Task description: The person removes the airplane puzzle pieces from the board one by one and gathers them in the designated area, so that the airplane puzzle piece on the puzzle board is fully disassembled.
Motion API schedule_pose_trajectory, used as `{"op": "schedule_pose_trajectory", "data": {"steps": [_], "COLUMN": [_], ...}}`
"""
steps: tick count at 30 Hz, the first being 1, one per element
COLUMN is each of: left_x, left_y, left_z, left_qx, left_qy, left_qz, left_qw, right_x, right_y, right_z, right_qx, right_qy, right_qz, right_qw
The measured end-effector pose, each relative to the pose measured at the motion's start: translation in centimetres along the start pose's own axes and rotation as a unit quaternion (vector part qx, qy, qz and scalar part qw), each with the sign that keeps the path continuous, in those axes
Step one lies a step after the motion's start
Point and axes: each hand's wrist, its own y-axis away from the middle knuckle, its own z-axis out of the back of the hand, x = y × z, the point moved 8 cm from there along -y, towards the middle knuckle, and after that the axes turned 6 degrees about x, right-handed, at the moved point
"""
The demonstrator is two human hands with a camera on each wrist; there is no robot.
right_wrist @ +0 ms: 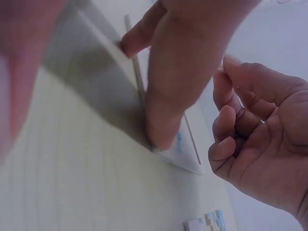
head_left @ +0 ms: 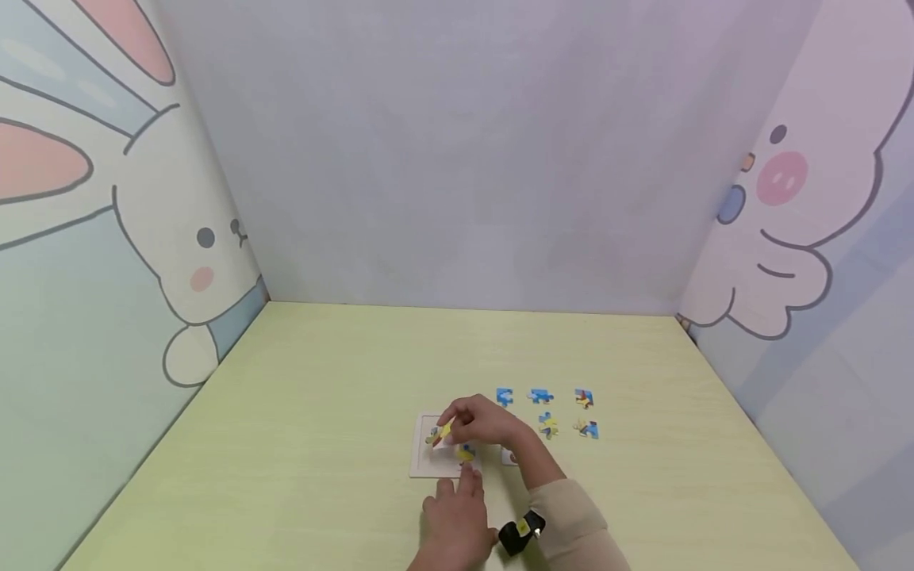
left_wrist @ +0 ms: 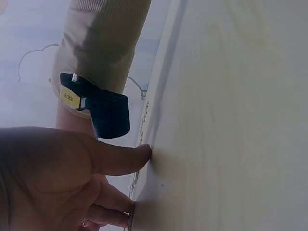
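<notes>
A small white puzzle tray lies on the table in front of me. My right hand is over the tray, its thumb and index finger pinching a yellowish puzzle piece; in the right wrist view the right hand shows only a sliver of it. Another piece, yellow and blue, lies in the tray, close to my left fingertips. My left hand rests its extended fingers on the tray's near edge. In the left wrist view, the left hand has its thumb against the table.
Several loose puzzle pieces, among them a blue one and a yellow-blue one, lie right of the tray. A white piece is partly hidden by the right wrist. A black wrist camera sits by the right sleeve. Walls border the table.
</notes>
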Motion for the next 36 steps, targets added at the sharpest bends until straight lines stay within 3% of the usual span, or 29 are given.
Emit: {"op": "schedule_pose_trajectory", "data": {"steps": [12, 25, 36], "left_x": [-0.1, 0.0, -0.1], "left_y": [-0.1, -0.2, -0.3], "left_z": [-0.2, -0.5, -0.2], "left_qx": [0.003, -0.002, -0.008], "left_qy": [0.006, 0.003, -0.011], "left_qz": [-0.001, 0.003, 0.013], "left_qw": [1.0000, 1.0000, 0.9998], "right_x": [-0.3, 0.0, -2.0], "right_y": [1.3, 6.3, 9.8], "right_z": [0.6, 2.7, 5.2], "right_qx": [-0.043, -0.141, -0.187], "right_qy": [-0.025, -0.053, -0.057], "right_qz": [0.007, -0.002, -0.040], "right_qw": [0.9987, 0.9886, 0.9798]}}
